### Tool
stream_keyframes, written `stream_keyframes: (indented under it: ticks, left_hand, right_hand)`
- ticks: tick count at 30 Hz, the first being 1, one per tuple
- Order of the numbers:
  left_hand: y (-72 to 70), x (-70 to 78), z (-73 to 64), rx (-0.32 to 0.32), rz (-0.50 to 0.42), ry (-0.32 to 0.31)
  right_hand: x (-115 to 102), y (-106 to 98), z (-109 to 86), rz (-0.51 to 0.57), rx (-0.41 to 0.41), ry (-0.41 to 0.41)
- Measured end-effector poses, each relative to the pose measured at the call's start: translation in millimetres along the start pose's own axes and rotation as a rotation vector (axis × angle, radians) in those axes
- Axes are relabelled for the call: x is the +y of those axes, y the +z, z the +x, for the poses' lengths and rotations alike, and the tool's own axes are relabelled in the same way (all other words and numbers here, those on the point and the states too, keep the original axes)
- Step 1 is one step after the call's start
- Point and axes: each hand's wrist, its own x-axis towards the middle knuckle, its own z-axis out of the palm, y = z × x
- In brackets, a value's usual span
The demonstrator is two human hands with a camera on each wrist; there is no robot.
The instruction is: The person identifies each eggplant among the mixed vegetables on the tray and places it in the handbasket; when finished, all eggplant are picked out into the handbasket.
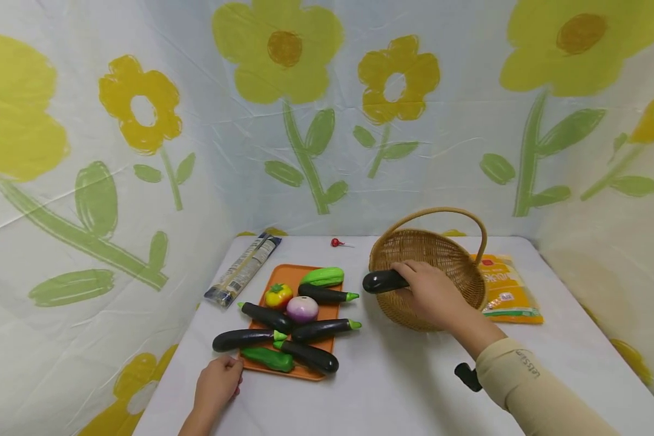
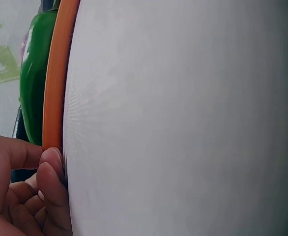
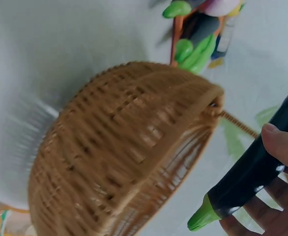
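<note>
My left hand (image 1: pixel 218 384) pinches the near left corner of an orange tray (image 1: pixel 329 312), its thumb and fingers on the rim in the left wrist view. A green pepper (image 2: pixel 38 73) lies just inside that rim. Several dark eggplants (image 1: pixel 307 357) lie on the tray around a purple onion (image 1: pixel 302 309), a yellow-red pepper-like vegetable (image 1: pixel 278 296) and a ridged green vegetable (image 1: pixel 323 277). My right hand (image 1: pixel 433 297) grips another eggplant (image 3: pixel 252 172), whose green stem end shows in the right wrist view. In the head view, hand and eggplant overlap a wicker basket (image 3: pixel 124 123).
A long clear-and-blue packet (image 1: pixel 243 269) lies left of the tray. A red lollipop (image 1: pixel 336 242) sits at the table's back. Right of the basket, under its handle side, is an orange bag (image 1: pixel 512 293). Flowered sheets (image 1: pixel 207 151) wall in the table.
</note>
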Motion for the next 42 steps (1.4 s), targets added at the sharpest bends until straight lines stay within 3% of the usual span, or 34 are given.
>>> stream_keyframes:
  ticks: [13,24,32,42]
  left_hand:
    - [-2.5,2.6,-0.3,-0.011,-0.003,-0.039]
    - [-1.6,2.0,-0.1,-0.027,-0.014,-0.065]
    - [-0.2,1.2,-0.3,-0.024,-0.009,-0.048]
    - [0.7,0.7,0.4,-0.022,-0.008,-0.050]
  right_hand:
    - [44.1,6.5,-8.8,-0.011,-0.064,0.097]
    - [88.1,44.8,0.6,-0.061,-0.205,0.177]
    - [95.1,54.6,9.8,-0.085,-0.267,0.153]
    - [94.8,66.7,13.1,-0.058,-0.422,0.200]
